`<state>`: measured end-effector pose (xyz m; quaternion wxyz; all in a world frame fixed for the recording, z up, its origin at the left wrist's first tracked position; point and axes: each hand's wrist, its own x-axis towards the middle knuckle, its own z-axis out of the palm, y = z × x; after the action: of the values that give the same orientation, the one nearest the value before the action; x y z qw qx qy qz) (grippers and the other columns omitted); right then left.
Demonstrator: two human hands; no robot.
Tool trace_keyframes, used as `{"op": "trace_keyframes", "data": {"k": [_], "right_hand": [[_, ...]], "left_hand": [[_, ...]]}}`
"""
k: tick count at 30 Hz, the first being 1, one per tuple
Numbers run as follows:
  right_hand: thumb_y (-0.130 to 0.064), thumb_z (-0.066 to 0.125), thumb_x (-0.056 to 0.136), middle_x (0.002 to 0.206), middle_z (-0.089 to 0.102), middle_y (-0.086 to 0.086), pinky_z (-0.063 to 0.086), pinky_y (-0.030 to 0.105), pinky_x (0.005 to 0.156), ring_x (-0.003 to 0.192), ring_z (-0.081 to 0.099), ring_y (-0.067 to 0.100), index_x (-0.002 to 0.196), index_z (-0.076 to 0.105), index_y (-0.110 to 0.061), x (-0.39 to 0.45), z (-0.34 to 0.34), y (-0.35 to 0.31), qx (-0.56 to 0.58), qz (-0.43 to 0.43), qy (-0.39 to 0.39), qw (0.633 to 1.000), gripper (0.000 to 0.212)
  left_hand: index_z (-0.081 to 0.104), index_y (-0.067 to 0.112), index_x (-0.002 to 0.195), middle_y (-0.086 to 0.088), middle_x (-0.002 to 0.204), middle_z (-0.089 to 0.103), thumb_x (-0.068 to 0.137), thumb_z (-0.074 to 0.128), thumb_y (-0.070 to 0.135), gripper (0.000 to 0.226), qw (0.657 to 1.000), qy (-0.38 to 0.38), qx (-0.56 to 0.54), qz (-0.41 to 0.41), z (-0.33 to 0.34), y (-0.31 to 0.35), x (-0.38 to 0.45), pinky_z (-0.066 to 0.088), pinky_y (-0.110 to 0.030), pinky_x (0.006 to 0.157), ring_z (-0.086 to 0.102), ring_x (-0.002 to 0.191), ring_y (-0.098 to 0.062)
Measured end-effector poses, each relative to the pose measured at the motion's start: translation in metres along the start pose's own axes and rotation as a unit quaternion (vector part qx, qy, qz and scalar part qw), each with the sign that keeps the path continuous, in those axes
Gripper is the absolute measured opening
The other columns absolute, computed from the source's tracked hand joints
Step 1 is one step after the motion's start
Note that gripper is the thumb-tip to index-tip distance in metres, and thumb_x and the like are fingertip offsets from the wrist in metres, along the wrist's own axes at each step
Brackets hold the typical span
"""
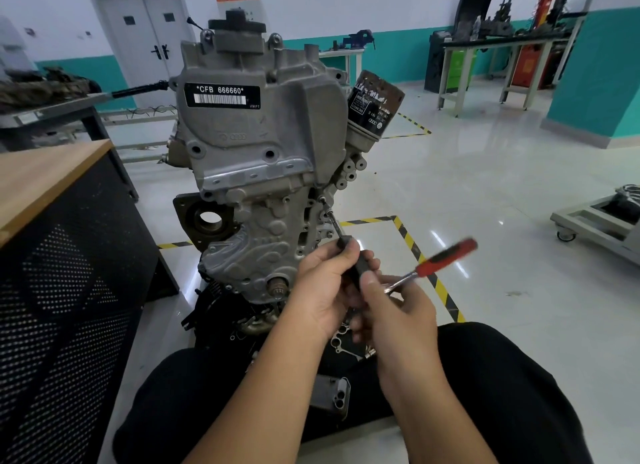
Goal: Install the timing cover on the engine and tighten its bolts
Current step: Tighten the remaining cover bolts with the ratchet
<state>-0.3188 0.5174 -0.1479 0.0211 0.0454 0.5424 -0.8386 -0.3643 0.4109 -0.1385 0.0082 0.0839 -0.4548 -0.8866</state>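
Glossy workshop floor (485,186) behind both hands (360,290), fingers (349,252) curled round ratchet (360,269).

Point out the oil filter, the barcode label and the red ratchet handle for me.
oil filter (375,98): head view, middle of its dark can.
barcode label (221,96): head view, centre of the black plate.
red ratchet handle (446,257): head view, middle of the blurred grip.

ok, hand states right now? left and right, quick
Left hand: gripping the black driver handle, its bit at a bolt on the timing cover.
Right hand: holding the red-handled ratchet.
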Motion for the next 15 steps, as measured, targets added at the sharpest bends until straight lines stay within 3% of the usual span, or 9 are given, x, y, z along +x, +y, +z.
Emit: {"op": "trace_keyframes", "data": {"k": [2,3,5,6,7,9,11,13,15], "right_hand": [[-0.034,0.065,0.099,0.070,0.067,0.012,0.041,0.022,0.039,0.041,0.049,0.010,0.106,0.077,-0.017,-0.001,0.002,-0.007,0.196,0.141,-0.036,0.970,0.022],[-0.034,0.064,0.100,0.070,0.067,0.013,0.041,0.022,0.039,0.042,0.048,0.010,0.108,0.075,-0.014,-0.001,0.000,-0.007,0.206,0.152,-0.034,0.966,0.024],[-0.027,0.069,0.098,0.071,0.070,0.010,0.046,0.026,0.043,0.045,0.057,0.013,0.101,0.069,-0.015,-0.001,-0.002,-0.002,0.023,0.041,-0.010,0.999,0.012],[-0.024,0.074,0.094,0.072,0.072,0.003,0.051,0.028,0.048,0.050,0.063,0.013,0.096,0.067,-0.023,-0.001,-0.003,0.000,-0.106,-0.045,0.026,0.993,0.007],[-0.022,0.078,0.090,0.075,0.073,-0.003,0.054,0.029,0.053,0.056,0.068,0.011,0.092,0.064,-0.032,0.003,-0.006,0.003,-0.212,-0.125,0.053,0.968,0.016],[-0.024,0.082,0.086,0.079,0.073,-0.009,0.058,0.030,0.056,0.061,0.070,0.012,0.086,0.063,-0.038,0.004,-0.007,0.006,-0.267,-0.173,0.063,0.946,0.024],[-0.029,0.080,0.088,0.073,0.072,0.004,0.052,0.031,0.046,0.050,0.065,0.018,0.088,0.067,-0.029,-0.001,-0.002,0.000,-0.109,-0.086,0.030,0.990,0.013],[-0.035,0.073,0.094,0.071,0.070,0.014,0.043,0.025,0.039,0.042,0.053,0.014,0.100,0.073,-0.016,-0.002,0.000,-0.008,0.135,0.072,-0.019,0.988,0.020],[-0.035,0.068,0.097,0.071,0.069,0.015,0.043,0.024,0.040,0.043,0.052,0.012,0.107,0.074,-0.011,0.001,-0.004,-0.009,0.161,0.123,-0.030,0.979,0.027]], "left_hand": [[0.066,-0.002,0.113,-0.018,0.091,0.072,0.091,0.072,0.016,0.029,1.000,0.003,0.008,0.016,-0.003,0.002,0.000,0.057,-0.031,0.053,0.074,0.074,-0.027],[0.063,-0.006,0.118,-0.019,0.092,0.072,0.093,0.069,0.013,0.032,1.000,0.003,0.010,0.020,-0.004,0.003,0.001,0.058,-0.031,0.055,0.074,0.076,-0.027],[0.059,-0.009,0.122,-0.020,0.093,0.071,0.098,0.062,0.007,0.029,1.000,0.003,0.012,0.018,-0.004,0.001,0.002,0.060,-0.036,0.062,0.074,0.078,-0.030],[0.060,-0.009,0.122,-0.021,0.092,0.070,0.099,0.060,0.005,0.027,1.000,0.006,0.009,0.015,-0.003,0.000,0.002,0.061,-0.037,0.064,0.073,0.078,-0.031],[0.062,-0.008,0.120,-0.020,0.090,0.070,0.099,0.060,0.005,0.025,1.000,0.009,0.004,0.013,-0.001,-0.001,0.002,0.061,-0.038,0.065,0.073,0.077,-0.032],[0.064,-0.006,0.114,-0.019,0.088,0.071,0.097,0.063,0.006,0.020,1.000,0.008,-0.011,0.012,0.001,0.000,0.002,0.060,-0.039,0.060,0.072,0.074,-0.031],[0.066,-0.001,0.110,-0.018,0.089,0.072,0.094,0.067,0.012,0.021,1.000,-0.004,-0.010,0.013,0.000,0.003,0.001,0.059,-0.037,0.058,0.072,0.073,-0.028],[0.064,-0.001,0.117,-0.017,0.094,0.073,0.091,0.070,0.013,0.030,1.000,-0.026,-0.006,0.008,-0.001,0.006,-0.001,0.059,-0.034,0.057,0.073,0.078,-0.026],[0.060,-0.004,0.125,-0.019,0.097,0.073,0.094,0.065,0.005,0.033,0.999,-0.032,-0.005,-0.002,-0.002,0.006,-0.002,0.061,-0.036,0.061,0.074,0.080,-0.028]]}}
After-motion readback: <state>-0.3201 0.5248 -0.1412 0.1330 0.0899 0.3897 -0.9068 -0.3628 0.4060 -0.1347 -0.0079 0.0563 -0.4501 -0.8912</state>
